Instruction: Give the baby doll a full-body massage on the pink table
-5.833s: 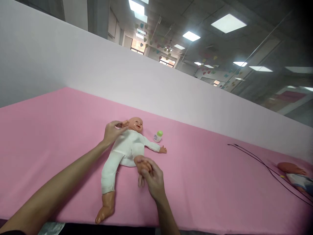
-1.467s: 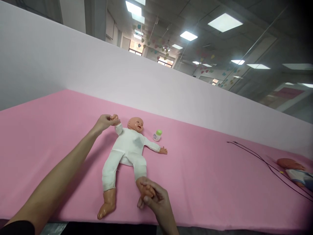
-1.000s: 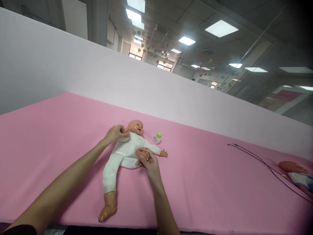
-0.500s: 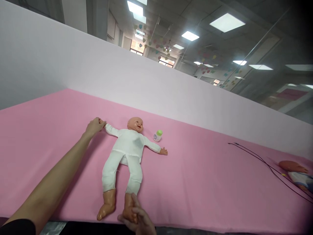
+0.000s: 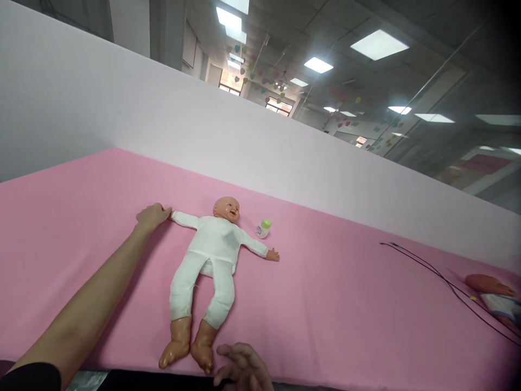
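Pink-covered tabletop (image 5: 345,304) in front of me, and here's the baby doll (image 5: 214,244) on its back, left of centre, long axis running away from me: head far, feet near, arms flung wide. White onesie, glossy vinyl head. My left hand (image 5: 152,216) sits at the sleeve end, hiding the doll's hand, so I can't tell if that grip is closed. My right hand (image 5: 242,366) is open, fingers spread, near the doll's foot (image 5: 202,347), cut off by the frame's bottom edge.
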Tool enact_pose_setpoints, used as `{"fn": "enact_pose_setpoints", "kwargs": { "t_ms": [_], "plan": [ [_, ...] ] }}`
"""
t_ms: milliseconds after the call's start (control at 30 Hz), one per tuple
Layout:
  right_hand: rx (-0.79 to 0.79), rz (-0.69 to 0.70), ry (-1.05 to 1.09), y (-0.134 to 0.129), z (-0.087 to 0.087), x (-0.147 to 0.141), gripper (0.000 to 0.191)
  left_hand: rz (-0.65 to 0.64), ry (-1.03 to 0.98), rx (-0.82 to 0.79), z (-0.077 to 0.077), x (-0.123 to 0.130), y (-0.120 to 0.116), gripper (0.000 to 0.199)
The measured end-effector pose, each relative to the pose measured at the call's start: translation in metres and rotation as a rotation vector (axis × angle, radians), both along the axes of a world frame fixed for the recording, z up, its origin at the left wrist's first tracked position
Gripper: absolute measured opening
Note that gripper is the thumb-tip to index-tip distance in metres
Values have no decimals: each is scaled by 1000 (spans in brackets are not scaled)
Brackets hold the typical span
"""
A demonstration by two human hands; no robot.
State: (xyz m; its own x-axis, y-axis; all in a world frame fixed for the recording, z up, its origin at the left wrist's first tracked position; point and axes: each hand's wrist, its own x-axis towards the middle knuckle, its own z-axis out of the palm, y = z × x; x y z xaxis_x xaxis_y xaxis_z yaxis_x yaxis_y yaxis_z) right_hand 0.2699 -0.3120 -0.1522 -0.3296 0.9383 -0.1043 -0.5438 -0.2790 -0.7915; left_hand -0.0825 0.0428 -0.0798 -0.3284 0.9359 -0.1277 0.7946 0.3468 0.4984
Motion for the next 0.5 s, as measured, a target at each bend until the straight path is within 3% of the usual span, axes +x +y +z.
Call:
{"fn": "enact_pose_setpoints", "kwargs": {
  "t_ms": [133, 233, 400, 500],
  "plan": [
    [-30, -114, -247, 24, 26, 4, 49, 20, 78, 48, 2, -5, 0, 46],
    [34, -204, -411, 43, 48, 4, 42, 22, 102, 171, 20, 2, -4, 50],
    [151, -53, -553, 93, 86, 16, 41, -162, -70, 333, 59, 53, -14, 49],
    [203, -11, -632, 135, 105, 27, 43, -331, -190, 306, 61, 93, -16, 53]
  ]
}}
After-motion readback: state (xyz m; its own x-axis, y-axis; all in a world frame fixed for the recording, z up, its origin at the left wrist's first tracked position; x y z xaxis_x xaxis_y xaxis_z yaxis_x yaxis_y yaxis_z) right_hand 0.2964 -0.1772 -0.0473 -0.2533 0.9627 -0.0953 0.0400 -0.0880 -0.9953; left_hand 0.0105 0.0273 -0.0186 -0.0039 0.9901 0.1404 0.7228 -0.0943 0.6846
